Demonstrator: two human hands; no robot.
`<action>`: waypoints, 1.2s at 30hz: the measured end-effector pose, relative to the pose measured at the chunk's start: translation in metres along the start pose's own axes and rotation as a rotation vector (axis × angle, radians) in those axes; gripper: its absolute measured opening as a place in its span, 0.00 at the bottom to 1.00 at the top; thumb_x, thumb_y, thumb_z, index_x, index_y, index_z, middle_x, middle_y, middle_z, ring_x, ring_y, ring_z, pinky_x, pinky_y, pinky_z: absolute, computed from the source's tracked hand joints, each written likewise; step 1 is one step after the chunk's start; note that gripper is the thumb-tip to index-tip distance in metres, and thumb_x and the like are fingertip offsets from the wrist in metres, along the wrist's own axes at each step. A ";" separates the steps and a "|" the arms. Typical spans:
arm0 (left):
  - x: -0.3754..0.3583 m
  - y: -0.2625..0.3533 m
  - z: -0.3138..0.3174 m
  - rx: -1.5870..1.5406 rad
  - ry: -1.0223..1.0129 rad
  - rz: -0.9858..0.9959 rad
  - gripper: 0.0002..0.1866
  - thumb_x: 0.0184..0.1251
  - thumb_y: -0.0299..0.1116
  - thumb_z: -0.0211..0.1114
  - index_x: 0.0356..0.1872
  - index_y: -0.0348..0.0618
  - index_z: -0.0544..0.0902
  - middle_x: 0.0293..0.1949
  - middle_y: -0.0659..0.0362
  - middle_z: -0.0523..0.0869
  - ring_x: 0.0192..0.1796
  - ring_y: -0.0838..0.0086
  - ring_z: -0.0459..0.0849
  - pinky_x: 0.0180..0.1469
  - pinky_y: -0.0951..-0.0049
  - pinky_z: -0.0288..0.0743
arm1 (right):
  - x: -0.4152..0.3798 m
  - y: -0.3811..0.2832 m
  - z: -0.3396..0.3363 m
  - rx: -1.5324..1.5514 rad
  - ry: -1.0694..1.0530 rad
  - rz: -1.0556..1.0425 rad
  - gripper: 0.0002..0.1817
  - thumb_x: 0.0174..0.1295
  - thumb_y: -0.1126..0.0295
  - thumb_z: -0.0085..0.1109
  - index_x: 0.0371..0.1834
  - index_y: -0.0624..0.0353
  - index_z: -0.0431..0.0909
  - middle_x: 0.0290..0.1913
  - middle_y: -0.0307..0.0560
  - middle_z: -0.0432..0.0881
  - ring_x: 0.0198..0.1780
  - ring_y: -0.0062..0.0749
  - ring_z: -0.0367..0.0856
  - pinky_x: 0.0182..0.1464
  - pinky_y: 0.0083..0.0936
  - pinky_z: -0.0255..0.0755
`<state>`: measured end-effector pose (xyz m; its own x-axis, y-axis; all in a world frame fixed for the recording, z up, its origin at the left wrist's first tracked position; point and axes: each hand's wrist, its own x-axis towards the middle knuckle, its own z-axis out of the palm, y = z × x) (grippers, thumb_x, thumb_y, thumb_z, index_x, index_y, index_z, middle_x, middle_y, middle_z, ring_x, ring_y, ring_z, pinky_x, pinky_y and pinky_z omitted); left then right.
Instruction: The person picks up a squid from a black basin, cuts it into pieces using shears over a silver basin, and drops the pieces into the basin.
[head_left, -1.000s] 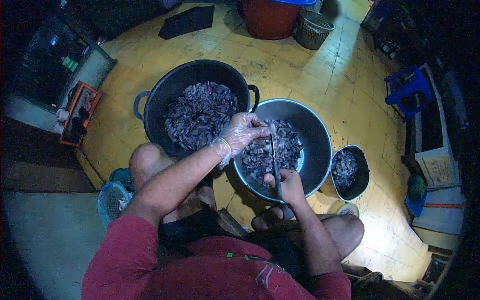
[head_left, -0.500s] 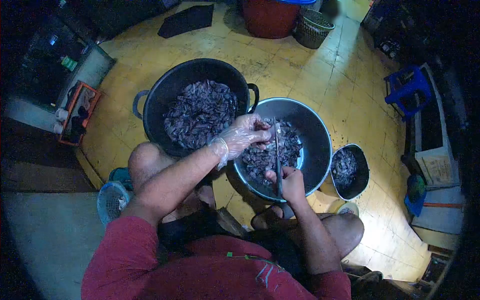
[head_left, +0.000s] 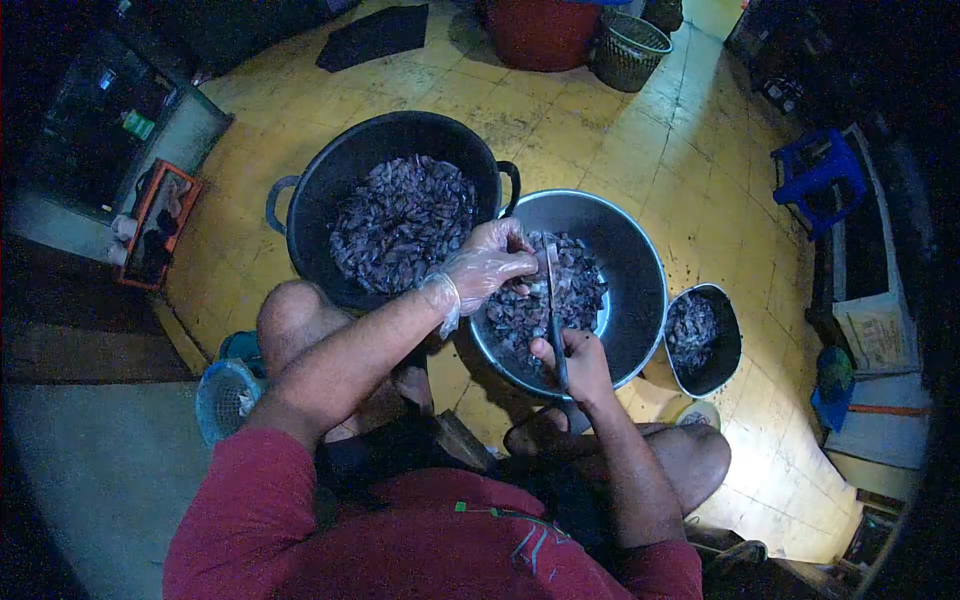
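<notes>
My left hand [head_left: 488,265], in a clear plastic glove, pinches a small dark piece whose kind I cannot make out. It is over a round metal basin [head_left: 640,262] holding a heap of small dark, glistening pieces [head_left: 522,318], perhaps squid or fish. Bare, my right hand [head_left: 582,368] grips a long narrow knife [head_left: 556,325], blade pointing away from me and tip beside the left fingertips. To the left, a big black two-handled tub [head_left: 312,205] contains many more dark pieces [head_left: 405,222]. A smaller container [head_left: 738,345] at the right holds greyish pieces [head_left: 692,328].
Yellow tiles [head_left: 520,125] cover the floor. A red tub [head_left: 540,35] and a woven basket [head_left: 632,50] stand at the back. On the right is a blue stool [head_left: 820,180]; on the left, an orange crate [head_left: 160,222] and a light-blue basket [head_left: 222,400].
The view has shifted slightly. The knife tip has moved a little to the left, and the left fingers have changed position slightly beside the blade. Both hands stay over the metal basin.
</notes>
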<state>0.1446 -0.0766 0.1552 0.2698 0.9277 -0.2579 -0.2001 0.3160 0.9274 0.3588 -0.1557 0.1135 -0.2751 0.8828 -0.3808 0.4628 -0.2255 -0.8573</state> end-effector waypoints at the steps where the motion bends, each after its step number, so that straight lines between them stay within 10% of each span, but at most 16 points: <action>1: 0.000 0.000 0.000 0.032 -0.006 0.009 0.08 0.58 0.22 0.67 0.34 0.40 0.74 0.34 0.60 0.78 0.34 0.77 0.80 0.29 0.75 0.82 | 0.000 0.000 0.000 -0.004 -0.011 -0.032 0.27 0.54 0.44 0.70 0.29 0.62 0.81 0.20 0.33 0.75 0.24 0.16 0.71 0.26 0.20 0.65; 27: 0.003 0.002 -0.006 0.142 0.030 0.068 0.07 0.58 0.24 0.69 0.30 0.38 0.77 0.28 0.59 0.82 0.29 0.78 0.83 0.30 0.76 0.79 | -0.009 -0.013 0.007 0.123 -0.022 -0.002 0.30 0.52 0.40 0.69 0.24 0.61 0.77 0.18 0.34 0.74 0.23 0.19 0.68 0.25 0.24 0.64; 36: 0.008 -0.012 -0.003 0.631 0.037 0.271 0.14 0.54 0.39 0.75 0.25 0.38 0.82 0.24 0.57 0.85 0.25 0.77 0.81 0.30 0.72 0.75 | -0.006 -0.009 0.010 -0.200 0.126 -0.072 0.31 0.50 0.42 0.70 0.29 0.67 0.82 0.21 0.56 0.79 0.24 0.37 0.77 0.32 0.36 0.71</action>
<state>0.1459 -0.0724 0.1416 0.2532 0.9674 0.0068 0.3339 -0.0940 0.9379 0.3483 -0.1632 0.1201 -0.2121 0.9408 -0.2644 0.6069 -0.0853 -0.7902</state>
